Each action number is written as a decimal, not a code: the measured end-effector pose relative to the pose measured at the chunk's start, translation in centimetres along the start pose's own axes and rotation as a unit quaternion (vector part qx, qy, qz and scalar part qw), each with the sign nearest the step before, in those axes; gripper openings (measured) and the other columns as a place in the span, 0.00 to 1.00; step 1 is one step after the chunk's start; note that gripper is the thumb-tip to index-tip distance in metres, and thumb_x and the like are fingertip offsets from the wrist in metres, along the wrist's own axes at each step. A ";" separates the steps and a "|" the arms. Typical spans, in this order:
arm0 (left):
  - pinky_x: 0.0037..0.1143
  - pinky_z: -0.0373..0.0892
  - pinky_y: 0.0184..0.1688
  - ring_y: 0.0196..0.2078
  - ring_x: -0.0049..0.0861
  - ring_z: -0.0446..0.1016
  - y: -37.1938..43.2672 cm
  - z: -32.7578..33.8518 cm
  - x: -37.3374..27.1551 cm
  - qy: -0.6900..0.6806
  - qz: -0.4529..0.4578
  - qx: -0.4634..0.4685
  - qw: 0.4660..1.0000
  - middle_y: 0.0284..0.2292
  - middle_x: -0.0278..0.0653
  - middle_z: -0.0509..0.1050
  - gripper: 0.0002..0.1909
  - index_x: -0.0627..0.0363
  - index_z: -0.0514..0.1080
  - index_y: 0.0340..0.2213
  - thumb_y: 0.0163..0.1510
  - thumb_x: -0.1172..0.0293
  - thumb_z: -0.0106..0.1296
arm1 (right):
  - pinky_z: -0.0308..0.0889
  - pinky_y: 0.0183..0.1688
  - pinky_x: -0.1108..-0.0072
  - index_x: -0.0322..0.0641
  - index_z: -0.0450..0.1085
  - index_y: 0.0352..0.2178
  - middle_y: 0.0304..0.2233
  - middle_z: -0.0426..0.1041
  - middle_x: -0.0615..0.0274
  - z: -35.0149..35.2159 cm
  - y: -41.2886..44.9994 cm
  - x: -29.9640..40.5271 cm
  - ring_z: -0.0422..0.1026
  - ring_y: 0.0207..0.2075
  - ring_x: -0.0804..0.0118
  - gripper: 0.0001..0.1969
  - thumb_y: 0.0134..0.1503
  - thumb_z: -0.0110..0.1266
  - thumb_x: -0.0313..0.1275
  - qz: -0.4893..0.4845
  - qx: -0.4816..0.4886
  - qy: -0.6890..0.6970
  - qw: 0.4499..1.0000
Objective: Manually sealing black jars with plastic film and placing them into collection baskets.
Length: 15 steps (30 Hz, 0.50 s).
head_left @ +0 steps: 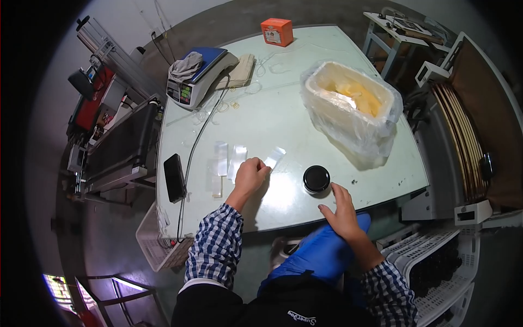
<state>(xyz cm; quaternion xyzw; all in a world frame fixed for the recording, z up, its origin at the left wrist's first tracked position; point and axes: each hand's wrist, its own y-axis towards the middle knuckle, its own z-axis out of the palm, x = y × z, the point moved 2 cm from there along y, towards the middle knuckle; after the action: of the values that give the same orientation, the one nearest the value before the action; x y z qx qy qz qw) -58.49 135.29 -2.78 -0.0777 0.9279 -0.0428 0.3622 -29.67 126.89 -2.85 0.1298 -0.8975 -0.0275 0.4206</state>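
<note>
My left hand (252,173) has its fingertips closed on the lower end of a clear plastic sleeve (276,157) above the pale table top. Just left of it lie more flat clear strips, one bundle (238,157) beside the hand and another (221,159) further left. To the right stands a jar with a black lid (316,179). Near its lower right side is my right hand (340,208), thumb and fingers apart, with nothing in it.
A plastic-lined foam box (351,94) with yellow contents stands at the right. A black phone (174,178) and a cable lie at the left. Behind are a weighing scale (200,77) with a grey cloth, and an orange box (277,32). White crates (433,261) stand below right.
</note>
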 end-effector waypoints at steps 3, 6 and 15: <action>0.31 0.67 0.31 0.29 0.38 0.73 0.2 -0.2 0.0 -0.044 -0.033 -0.024 0.998 0.26 0.47 0.74 0.13 0.63 0.71 0.24 0.46 0.65 0.60 | 0.62 0.51 0.70 0.33 0.56 0.54 0.50 0.62 0.48 -0.1 -0.1 -0.6 0.65 0.49 0.52 0.32 0.48 0.60 0.29 0.003 -0.008 0.001 1.000; 0.31 0.68 0.31 0.28 0.38 0.73 -0.2 -0.3 -0.9 0.025 0.068 -0.120 0.990 0.24 0.45 0.74 0.12 0.63 0.72 0.25 0.47 0.65 0.58 | 0.61 0.52 0.68 0.34 0.57 0.53 0.50 0.62 0.47 -0.4 -0.2 -0.7 0.64 0.50 0.50 0.31 0.49 0.60 0.29 0.017 -0.003 0.028 0.999; 0.31 0.67 0.30 0.26 0.38 0.73 0.4 -0.2 0.2 0.002 0.050 -0.046 0.998 0.23 0.45 0.74 0.10 0.62 0.71 0.28 0.50 0.67 0.54 | 0.62 0.52 0.70 0.34 0.60 0.51 0.48 0.63 0.48 -0.1 -0.9 -1.9 0.65 0.49 0.52 0.27 0.50 0.59 0.27 0.022 -0.027 0.052 0.998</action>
<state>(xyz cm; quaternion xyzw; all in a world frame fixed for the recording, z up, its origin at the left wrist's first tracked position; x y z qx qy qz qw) -58.82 135.67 -2.84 -0.0476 0.9321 0.0180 0.3585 -28.25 126.49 -4.33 0.0996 -0.8761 -0.0351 0.4703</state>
